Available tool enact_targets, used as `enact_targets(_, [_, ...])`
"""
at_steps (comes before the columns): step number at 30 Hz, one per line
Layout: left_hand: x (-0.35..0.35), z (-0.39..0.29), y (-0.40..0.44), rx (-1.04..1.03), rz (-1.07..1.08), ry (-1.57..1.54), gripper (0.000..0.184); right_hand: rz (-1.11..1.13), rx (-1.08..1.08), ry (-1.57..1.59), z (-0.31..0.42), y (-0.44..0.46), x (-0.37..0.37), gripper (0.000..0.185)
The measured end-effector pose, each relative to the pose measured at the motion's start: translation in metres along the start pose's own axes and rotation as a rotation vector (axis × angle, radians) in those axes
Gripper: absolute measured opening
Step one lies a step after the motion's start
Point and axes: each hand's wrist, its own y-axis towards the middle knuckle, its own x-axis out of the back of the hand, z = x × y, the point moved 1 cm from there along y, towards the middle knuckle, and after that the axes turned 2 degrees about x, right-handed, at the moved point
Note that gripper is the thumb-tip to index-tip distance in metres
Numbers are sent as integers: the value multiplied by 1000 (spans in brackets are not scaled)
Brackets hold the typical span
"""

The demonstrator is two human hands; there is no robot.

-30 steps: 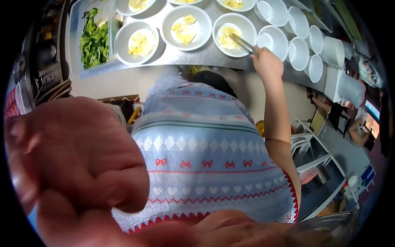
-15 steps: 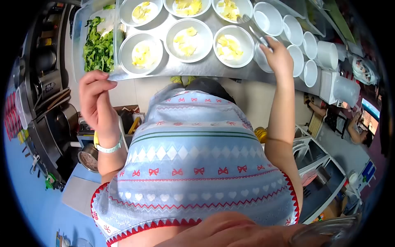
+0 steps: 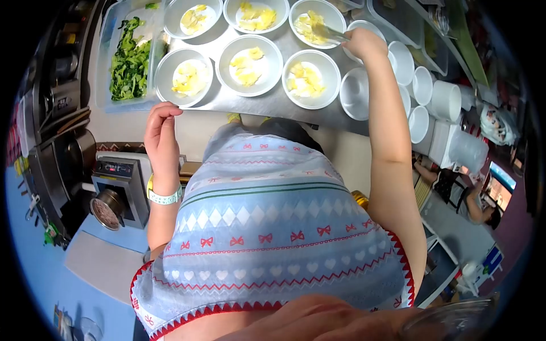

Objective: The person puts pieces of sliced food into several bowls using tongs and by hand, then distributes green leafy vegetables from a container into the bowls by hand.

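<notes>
Metal tongs point(image 3: 334, 35) are held in my right hand point(image 3: 365, 44), their blurred tips reaching into the upper right white bowl point(image 3: 335, 14) among pale yellow leafy pieces point(image 3: 307, 25). My left hand point(image 3: 162, 133) hovers by the near table edge, fingers loosely bent and holding nothing visible. Just beyond it stands the lower left bowl point(image 3: 162, 74). Several more white bowls, such as the lower right one point(image 3: 333, 85), contain similar yellow pieces. A clear container point(image 3: 105, 62) at the left holds chopped cooked greens point(image 3: 129, 71).
Nested white bowls point(image 3: 355, 94) and tubs point(image 3: 445, 101) line the table's right side, with clear bins point(image 3: 395, 23) behind. Left of me are a small cooker point(image 3: 116, 173) and a metal pot point(image 3: 107, 209). Another person point(image 3: 475, 204) sits far right near a screen.
My right hand with the tongs has moved away from me and left, into the upper right bowl. My left hand has shifted slightly right. The view has moved a little.
</notes>
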Motion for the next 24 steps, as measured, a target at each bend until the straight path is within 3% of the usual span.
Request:
enact_targets(2, [2, 5, -5, 41, -55, -75, 18, 56, 43, -84, 9, 4, 2, 42])
enact_targets(8, [5, 12, -23, 56, -67, -32, 18, -51, 244, -91, 21, -9, 27, 36])
enact_targets(10, [5, 15, -23, 131, -109, -125, 18, -59, 368, -271, 32, -6, 27, 37])
enact_targets(12, [5, 19, -27, 151, -127, -168, 18, -79, 357, -278, 42, 3, 17, 39])
enact_targets(14, [7, 19, -34, 154, -118, -94, 19, -137, 344, -91, 43, 3, 17, 40])
enact_targets(17, [12, 21, -35, 142, -121, -114, 19, -46, 465, -173, 45, 7, 19, 40])
enact_targets(21, [13, 28, -38, 181, -144, -137, 18, -107, 433, -233, 59, 5, 15, 41])
enact_targets(24, [11, 26, -40, 145, -152, -115, 18, -165, 400, -97, 37, 5, 13, 40])
